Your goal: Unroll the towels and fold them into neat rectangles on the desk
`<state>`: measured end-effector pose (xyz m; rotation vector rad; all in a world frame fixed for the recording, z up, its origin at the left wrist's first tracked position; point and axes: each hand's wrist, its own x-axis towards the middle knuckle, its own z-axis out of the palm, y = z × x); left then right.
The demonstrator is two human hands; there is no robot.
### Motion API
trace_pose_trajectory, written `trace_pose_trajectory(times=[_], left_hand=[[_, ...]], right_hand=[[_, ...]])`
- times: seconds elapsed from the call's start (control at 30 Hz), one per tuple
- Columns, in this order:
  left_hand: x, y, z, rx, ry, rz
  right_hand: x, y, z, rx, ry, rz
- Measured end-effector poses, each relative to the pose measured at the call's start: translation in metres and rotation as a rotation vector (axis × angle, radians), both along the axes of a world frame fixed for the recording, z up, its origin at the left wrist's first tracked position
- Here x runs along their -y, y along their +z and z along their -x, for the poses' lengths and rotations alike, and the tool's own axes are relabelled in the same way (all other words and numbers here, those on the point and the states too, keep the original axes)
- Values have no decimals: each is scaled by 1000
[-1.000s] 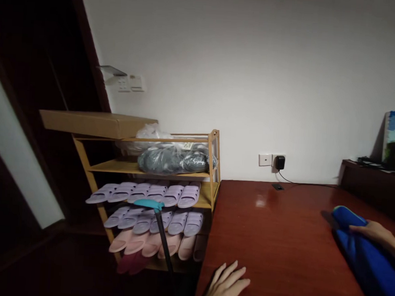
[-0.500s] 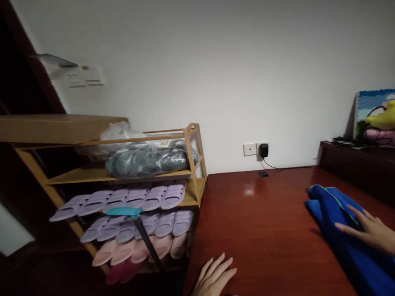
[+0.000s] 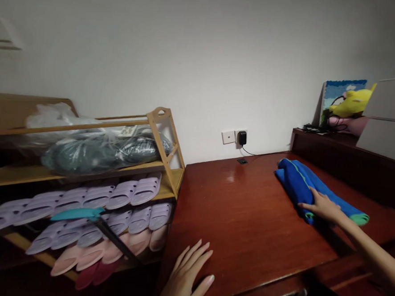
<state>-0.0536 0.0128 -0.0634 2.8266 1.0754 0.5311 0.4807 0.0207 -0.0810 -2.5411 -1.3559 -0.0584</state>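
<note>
A folded blue towel (image 3: 299,181) with a green edge lies on the right part of a dark red wooden table (image 3: 246,218). My right hand (image 3: 319,206) rests on the near end of the towel, its fingers laid over the cloth. Flat on the table's near left corner lies my left hand (image 3: 188,277), fingers stretched out and holding nothing.
A wooden shoe rack (image 3: 157,141) left of the table holds several lilac and pink slippers (image 3: 121,197) and a plastic bag (image 3: 97,148) on top. A teal-headed mop (image 3: 79,214) leans before it. A wall socket with charger (image 3: 241,137) and a picture (image 3: 342,101) on a raised shelf stand behind.
The view has swung right and the rack slid left. My right hand has shifted along the towel to its near end. My left hand stays flat on the table corner.
</note>
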Motion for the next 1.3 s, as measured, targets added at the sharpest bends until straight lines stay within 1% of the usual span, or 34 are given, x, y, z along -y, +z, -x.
trace_pose_trajectory(times=[0.1,0.17,0.23,0.33,0.4,0.63,0.73,0.8,0.9,1.03,1.1,1.17,1.2,1.27,1.3], left_hand=[[3,5,-3,16,32,75],[5,10,-5,37,49,122],[8,14,-6,62,63,160],[11,16,-7,91,74,197],[12,16,-6,102,67,206],[14,15,-5,127,71,179],[14,15,-5,135,74,167],[14,14,-6,137,75,162],[14,14,-6,141,72,152],[13,13,-6,125,75,141],[13,12,-6,104,77,134],[14,10,-8,93,86,113],[15,11,-11,96,93,96],[21,14,-21,112,81,64],[25,18,-29,119,61,55]], right_hand=[[-31,10,-12,-99,7,22],[-44,15,-14,-80,-25,1],[-52,20,-10,57,-68,-19],[-56,27,7,351,-94,-27],[-55,31,20,448,-49,-33],[-54,45,55,544,191,-74],[-52,49,79,578,299,-100],[-47,46,101,598,375,-108],[-31,35,140,611,475,-108],[2,17,187,620,572,-122],[23,14,207,596,612,-119],[46,19,224,508,694,-105],[58,25,230,437,752,-94],[77,43,235,259,898,-58],[83,54,231,155,982,-28]])
